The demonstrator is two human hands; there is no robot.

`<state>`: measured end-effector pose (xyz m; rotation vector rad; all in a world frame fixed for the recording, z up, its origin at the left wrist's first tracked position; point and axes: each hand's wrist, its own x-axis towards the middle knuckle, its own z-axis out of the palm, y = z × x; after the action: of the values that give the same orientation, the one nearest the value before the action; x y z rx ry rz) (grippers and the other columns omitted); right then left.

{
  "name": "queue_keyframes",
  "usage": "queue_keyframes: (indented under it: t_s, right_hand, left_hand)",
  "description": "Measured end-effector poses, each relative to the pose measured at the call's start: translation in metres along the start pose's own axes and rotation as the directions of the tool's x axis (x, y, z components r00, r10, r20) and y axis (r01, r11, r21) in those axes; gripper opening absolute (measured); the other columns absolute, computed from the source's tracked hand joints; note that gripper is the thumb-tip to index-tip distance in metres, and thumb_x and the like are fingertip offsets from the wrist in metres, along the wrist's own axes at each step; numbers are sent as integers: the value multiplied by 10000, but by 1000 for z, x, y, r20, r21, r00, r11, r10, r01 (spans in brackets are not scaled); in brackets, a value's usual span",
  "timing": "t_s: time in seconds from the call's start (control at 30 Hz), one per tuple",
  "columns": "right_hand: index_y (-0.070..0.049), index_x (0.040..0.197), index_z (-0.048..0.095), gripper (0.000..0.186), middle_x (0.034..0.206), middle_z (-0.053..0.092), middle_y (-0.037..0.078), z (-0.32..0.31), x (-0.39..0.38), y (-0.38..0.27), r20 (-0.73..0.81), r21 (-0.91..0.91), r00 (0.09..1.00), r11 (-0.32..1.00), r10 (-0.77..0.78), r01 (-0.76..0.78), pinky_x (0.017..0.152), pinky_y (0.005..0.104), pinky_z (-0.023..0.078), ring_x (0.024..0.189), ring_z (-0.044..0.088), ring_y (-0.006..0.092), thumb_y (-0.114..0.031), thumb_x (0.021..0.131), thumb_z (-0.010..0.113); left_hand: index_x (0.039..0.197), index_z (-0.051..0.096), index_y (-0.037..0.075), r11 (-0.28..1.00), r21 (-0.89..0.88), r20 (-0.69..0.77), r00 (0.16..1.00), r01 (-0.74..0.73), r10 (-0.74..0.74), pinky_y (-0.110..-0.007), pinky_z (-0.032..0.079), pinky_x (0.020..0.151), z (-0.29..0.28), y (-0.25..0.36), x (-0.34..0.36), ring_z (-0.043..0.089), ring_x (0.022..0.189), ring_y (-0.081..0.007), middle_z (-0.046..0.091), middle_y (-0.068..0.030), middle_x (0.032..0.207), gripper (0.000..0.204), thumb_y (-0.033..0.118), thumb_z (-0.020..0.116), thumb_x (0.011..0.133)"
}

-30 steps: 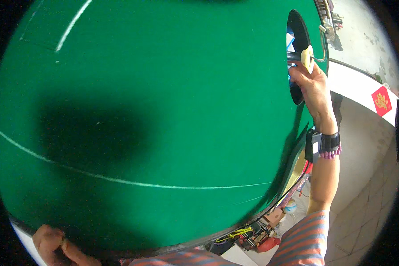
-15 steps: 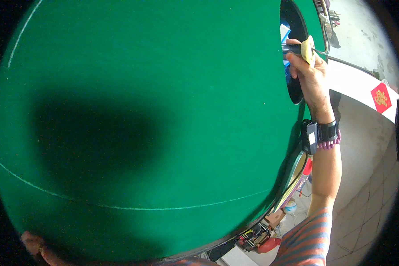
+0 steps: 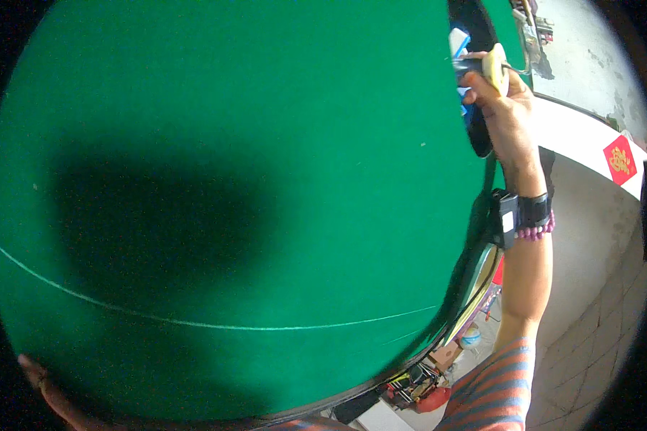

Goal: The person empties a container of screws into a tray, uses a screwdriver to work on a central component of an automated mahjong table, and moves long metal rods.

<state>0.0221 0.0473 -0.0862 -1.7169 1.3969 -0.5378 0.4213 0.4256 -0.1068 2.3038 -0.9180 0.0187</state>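
Note:
A wide green felt-like sheet (image 3: 338,179) fills most of the view, with a thin pale curved line (image 3: 251,328) across its near part. At the far right, my right hand (image 3: 510,122) is closed around a corded tool (image 3: 494,70) with a round yellow end and a dark cylindrical body. The tool's front points left over a dark opening (image 3: 482,133) at the sheet's right side, where blue-and-white pieces (image 3: 459,43) show. My left hand (image 3: 47,391) lies at the sheet's near left edge, dim and partly cut off, with a finger stretched out and nothing visible in it.
Below the sheet's near right edge are a red object (image 3: 433,400), a cardboard box (image 3: 446,354) and assorted small items. A white panel with a red diamond-shaped decoration (image 3: 620,159) stands at the right, beside the grey floor (image 3: 589,280). A broad dark shadow covers the sheet's left half.
The sheet's pale line has shifted slightly away from me, and another line at the upper left has left view. My right hand and tool moved a little farther away; my left hand slid outward and up.

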Motion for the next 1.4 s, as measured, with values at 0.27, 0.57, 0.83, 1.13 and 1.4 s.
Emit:
queue_keyframes:
  t_s: [0.27, 0.57, 0.83, 1.13, 1.4]
  right_hand:
    - [-28, 1287, 486, 606, 1121, 564, 31, 1, -4, -13, 53, 59, 988, 989, -142, 139, 932, 280, 466, 1044, 569, 125, -34, 762, 790]
    - [-10, 1313, 474, 560, 1028, 642, 38, -19, -4, -20, 267, 317, 963, 947, -37, -51, 887, 317, 518, 979, 622, 142, -44, 826, 748]
    - [-23, 1340, 467, 570, 1149, 612, 64, -19, -3, -15, 310, 368, 949, 913, 56, -174, 888, 310, 529, 980, 614, 132, 17, 831, 719]
    - [-7, 1264, 558, 541, 1126, 647, 129, -35, 4, -23, 139, 218, 989, 976, -45, 14, 868, 326, 504, 1002, 622, 208, -120, 784, 781]
    - [12, 968, 719, 129, 1015, 647, 67, -35, 12, -16, 35, 452, 988, 879, 153, -152, 695, 224, 472, 793, 559, 82, -27, 845, 710]
  left_hand:
    - [958, 551, -30, 972, -179, 223, 956, -153, 191, -315, 412, 897, 6, -7, 15, 515, 934, -208, 547, -107, 965, 105, -97, 487, 909]
    - [916, 498, -13, 976, -183, 258, 952, -119, 165, -240, 369, 743, 14, 18, 24, 443, 801, -139, 472, -55, 887, 42, -42, 476, 936]
    - [895, 524, -2, 966, -63, 280, 925, -250, 257, -300, 416, 687, 23, 13, 24, 500, 786, -197, 513, -91, 853, 41, -11, 485, 902]
    - [877, 504, 15, 993, 10, 394, 913, -118, 104, -245, 337, 571, 19, 45, 34, 407, 658, -105, 488, -31, 810, 71, 36, 504, 945]
    - [898, 482, 17, 993, 78, 480, 869, 93, -119, -235, 365, 636, 22, 64, 42, 412, 724, -96, 448, -14, 837, 95, 48, 477, 987]
